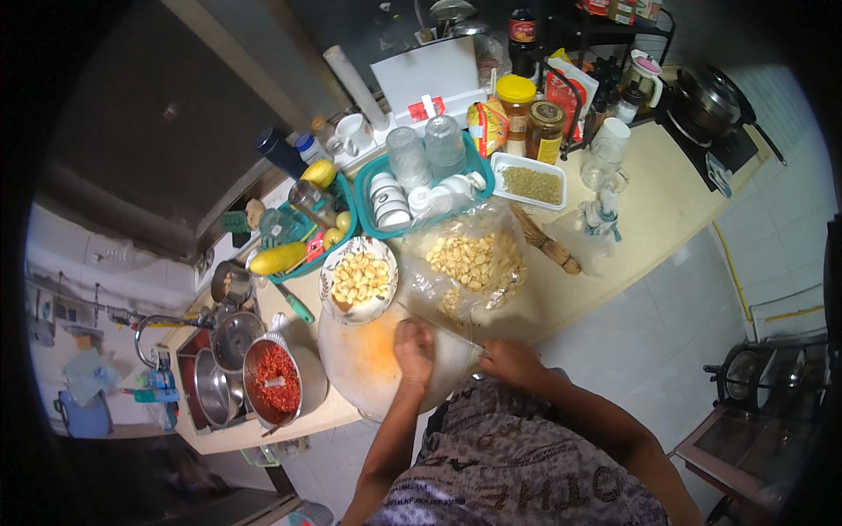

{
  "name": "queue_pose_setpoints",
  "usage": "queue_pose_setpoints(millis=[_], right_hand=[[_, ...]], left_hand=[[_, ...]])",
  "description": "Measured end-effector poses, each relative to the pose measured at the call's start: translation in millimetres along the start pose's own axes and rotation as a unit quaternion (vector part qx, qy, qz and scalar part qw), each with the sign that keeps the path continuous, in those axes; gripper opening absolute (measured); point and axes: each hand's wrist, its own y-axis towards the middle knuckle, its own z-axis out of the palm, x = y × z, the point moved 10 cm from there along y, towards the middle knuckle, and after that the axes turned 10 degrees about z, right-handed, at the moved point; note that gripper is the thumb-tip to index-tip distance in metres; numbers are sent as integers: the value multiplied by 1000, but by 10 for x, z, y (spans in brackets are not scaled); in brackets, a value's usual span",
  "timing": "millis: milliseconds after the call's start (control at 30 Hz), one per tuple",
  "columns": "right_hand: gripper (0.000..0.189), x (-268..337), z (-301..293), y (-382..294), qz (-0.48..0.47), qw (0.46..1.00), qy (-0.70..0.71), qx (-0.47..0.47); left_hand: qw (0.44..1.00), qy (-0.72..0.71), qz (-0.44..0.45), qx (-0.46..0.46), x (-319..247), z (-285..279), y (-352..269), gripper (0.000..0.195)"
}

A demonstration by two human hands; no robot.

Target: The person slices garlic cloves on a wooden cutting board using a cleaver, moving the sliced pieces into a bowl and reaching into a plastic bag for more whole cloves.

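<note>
My right hand [510, 360] grips the handle of a kitchen knife [444, 327], its blade pointing up and left over a round cutting board [362, 368]. My left hand [414, 345] is on the board beside the blade, fingers curled; whether it holds anything is hidden. An orange stain marks the board. At its far edge, a patterned plate [325, 299] carries peeled garlic cloves [360, 279]. To the right of that plate lies a clear plastic bag [421, 276] full of more pale cloves [473, 260].
Left of the board stands a metal pot [316, 375] of chopped red chili [276, 378], near the sink [191, 368]. A green-handled peeler or knife [296, 304] lies behind it. Teal baskets [375, 230], a tray of green seeds [531, 185] and a brown root or stick [546, 240] sit farther back.
</note>
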Motion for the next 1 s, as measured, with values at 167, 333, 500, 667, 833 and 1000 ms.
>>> queue_pose_setpoints(millis=[167,333,500,667,833,1000], right_hand=[[35,-110,35,8,10,999,22,-25],[35,-26,32,-24,-3,1000,4,-19],[37,-62,67,-30,-7,1000,10,-15],[36,-63,10,-57,-6,999,28,-28],[37,3,-26,-55,-8,1000,22,-2],[37,-25,22,-34,-1,1000,21,-14]], left_hand=[[965,181,92,-168,-421,-835,994,18],[976,-73,126,160,-182,334,1425,16],[929,95,119,339,279,1457,1339,19],[915,102,49,388,442,1650,1289,11],[924,75,86,366,455,1603,1304,18],[949,-245,-43,193,264,1052,1354,9]])
